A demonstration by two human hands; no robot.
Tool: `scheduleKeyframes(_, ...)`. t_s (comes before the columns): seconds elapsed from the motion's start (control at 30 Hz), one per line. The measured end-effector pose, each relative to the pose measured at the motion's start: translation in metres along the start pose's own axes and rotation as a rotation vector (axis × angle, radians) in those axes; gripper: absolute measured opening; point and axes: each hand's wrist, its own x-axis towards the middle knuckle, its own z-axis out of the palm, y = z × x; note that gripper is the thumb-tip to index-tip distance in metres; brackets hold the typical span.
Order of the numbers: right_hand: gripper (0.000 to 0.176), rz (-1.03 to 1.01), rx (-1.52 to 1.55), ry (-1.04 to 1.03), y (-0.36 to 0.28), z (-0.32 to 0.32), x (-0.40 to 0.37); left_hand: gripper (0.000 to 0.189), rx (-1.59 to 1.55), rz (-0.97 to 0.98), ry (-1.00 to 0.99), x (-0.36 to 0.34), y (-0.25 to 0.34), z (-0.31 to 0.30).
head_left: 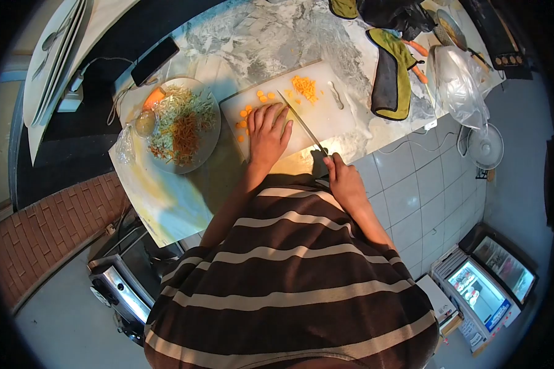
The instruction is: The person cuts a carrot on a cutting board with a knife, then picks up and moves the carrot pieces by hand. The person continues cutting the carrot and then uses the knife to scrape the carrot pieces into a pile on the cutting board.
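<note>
My right hand (346, 179) is closed around the handle of a knife (305, 126), its blade slanting up and left across a white cutting board (338, 126). My left hand (268, 132) presses down on the board just left of the blade, fingers together and thumb apart; what lies under the fingertips is hidden. Round orange carrot slices (263, 96) lie around those fingers. Beyond the blade, a small heap of diced carrot (303, 87) sits on the board's far part. To the left, a round plate (210, 136) carries shredded pale vegetable (181, 104) and shredded carrot (183, 140).
A phone (155, 61) with a cable lies behind the plate. At the right are a green-and-black cloth item (391, 77), whole carrots (419, 74), a clear plastic bag (461, 83) and a pan (449, 31). The marbled counter's (252, 37) front edge runs close to my body.
</note>
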Motion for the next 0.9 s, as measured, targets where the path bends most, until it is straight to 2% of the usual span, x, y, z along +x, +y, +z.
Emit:
scheduleKeyframes(0.43,0.041,0.051,-0.080,-0.075,-0.001,-0.006,0.011,0.033,0.000,-0.003,-0.014,0.001,0.000,-0.001)
scheduleKeyframes(0.63,0.039,-0.002,0.017,-0.045,0.016,0.000,0.022,0.035,0.002,0.002,-0.021,0.003,0.002,-0.002)
scheduleKeyframes(0.73,0.045,-0.013,0.022,-0.051,0.016,0.003,0.025,0.036,0.002,0.008,-0.024,0.003,0.003,-0.003)
scheduleKeyframes(0.9,0.046,-0.017,-0.090,0.035,0.006,0.001,0.026,0.038,0.009,0.031,-0.018,0.004,0.004,-0.003)
